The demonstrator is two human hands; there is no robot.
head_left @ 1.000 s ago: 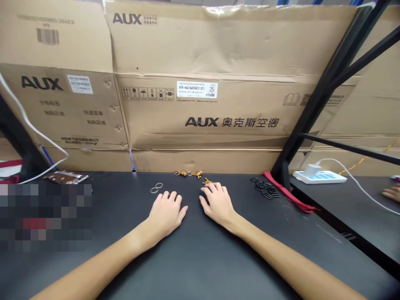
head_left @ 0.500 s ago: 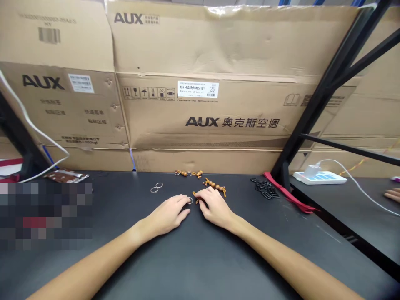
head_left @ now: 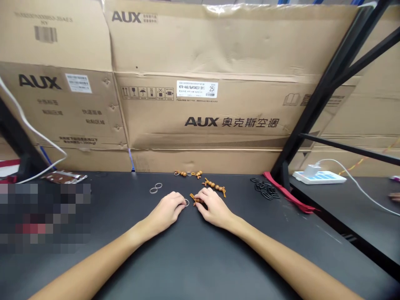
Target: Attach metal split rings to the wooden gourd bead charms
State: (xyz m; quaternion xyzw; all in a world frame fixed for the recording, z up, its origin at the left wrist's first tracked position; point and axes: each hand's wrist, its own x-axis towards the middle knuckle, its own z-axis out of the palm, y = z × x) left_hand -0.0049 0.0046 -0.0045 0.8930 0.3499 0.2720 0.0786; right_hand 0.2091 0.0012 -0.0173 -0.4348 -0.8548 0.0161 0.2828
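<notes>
Right hand (head_left: 216, 208) curled, thumb and fingers pinching beaded strand (head_left: 196, 201): brownish beads, orange-yellow cord end poking past fingertips, rest hidden. Left hand (head_left: 169, 207) nearly closed on thin silvery ring (head_left: 188, 203), partly covered, just beside strand. Both at middle of black tabletop (head_left: 187, 258).

A flat black tabletop (head_left: 193, 262) bears two thin silvery rings (head_left: 156, 188) (close together), round brown strung beads (head_left: 214, 186) and small black oval loops (head_left: 265, 189).
</notes>
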